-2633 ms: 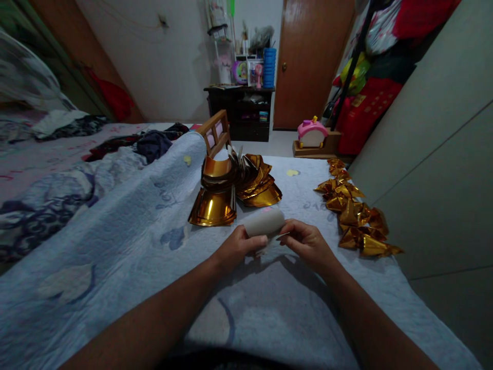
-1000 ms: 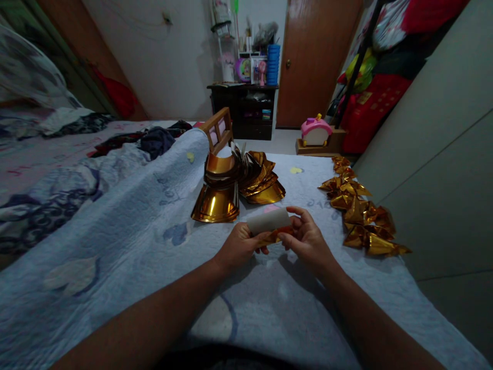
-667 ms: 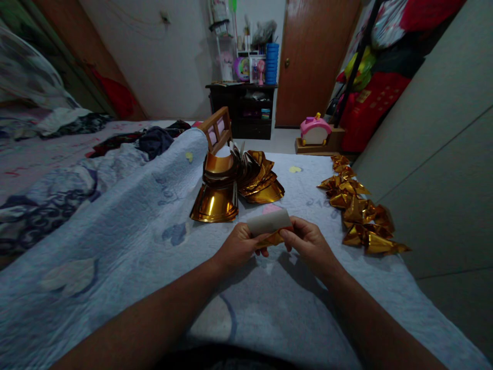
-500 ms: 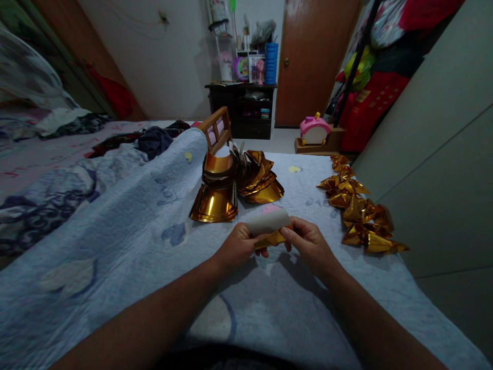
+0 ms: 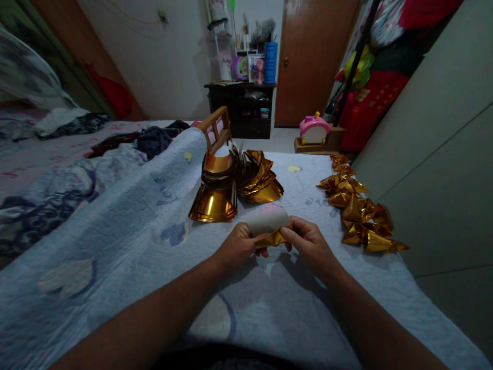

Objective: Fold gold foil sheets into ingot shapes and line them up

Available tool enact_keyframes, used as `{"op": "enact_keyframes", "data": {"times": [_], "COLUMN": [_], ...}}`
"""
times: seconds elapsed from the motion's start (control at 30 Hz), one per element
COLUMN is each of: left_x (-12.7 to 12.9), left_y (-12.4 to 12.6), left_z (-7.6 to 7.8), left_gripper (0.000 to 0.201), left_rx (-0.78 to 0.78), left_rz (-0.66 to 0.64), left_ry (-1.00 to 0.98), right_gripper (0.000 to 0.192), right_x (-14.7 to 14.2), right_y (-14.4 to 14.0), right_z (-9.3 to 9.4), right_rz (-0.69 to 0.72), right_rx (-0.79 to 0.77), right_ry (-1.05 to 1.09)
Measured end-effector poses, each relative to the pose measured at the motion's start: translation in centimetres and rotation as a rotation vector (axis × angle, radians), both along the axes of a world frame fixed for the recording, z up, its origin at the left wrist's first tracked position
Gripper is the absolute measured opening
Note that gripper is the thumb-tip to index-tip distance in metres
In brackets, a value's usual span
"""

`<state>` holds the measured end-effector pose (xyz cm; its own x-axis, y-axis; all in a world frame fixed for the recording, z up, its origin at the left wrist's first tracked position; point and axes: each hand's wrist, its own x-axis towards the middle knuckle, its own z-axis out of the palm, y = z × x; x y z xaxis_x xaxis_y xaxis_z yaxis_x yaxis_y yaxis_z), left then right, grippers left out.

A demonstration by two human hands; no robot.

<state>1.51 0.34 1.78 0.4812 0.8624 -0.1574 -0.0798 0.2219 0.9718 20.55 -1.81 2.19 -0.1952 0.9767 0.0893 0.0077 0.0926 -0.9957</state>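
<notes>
paper in hand: a gold foil sheet [image 5: 268, 227], rolled into a short tube, its pale matt back outward and a crumpled gold edge showing along the lower side.
long axis: runs left to right between the hands, its right end raised slightly and a little farther away.
where it is: held just above the pale blue quilt [image 5: 127, 231], near the person, in front of the stack of flat gold sheets [image 5: 230, 187].
left hand [image 5: 238, 248]: closed on the tube's left end, thumb on top, fingers curled beneath.
right hand [image 5: 308, 241]: pinching the right end and the gold edge between thumb and fingertips.
unfolded stock: glossy gold sheets, fanned and curling, leaning against a small wooden frame [image 5: 216, 129].
finished pieces: a row of folded gold foil shapes [image 5: 356, 205] along the quilt's right edge, beside the grey cabinet [image 5: 435, 149], well apart from the hands.
</notes>
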Motion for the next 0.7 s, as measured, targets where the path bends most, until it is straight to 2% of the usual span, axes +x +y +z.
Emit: {"op": "enact_keyframes", "data": {"times": [0.7], "left_x": [-0.11], "left_y": [0.04], "left_z": [0.02], "left_gripper": [0.03], "left_rx": [0.023], "left_rz": [-0.035], "left_ry": [0.024], "right_gripper": [0.027], "right_x": [-0.05], "right_y": [-0.04], "right_z": [0.18], "right_rz": [-0.012], "right_rx": [0.001], "right_ry": [-0.027]}}
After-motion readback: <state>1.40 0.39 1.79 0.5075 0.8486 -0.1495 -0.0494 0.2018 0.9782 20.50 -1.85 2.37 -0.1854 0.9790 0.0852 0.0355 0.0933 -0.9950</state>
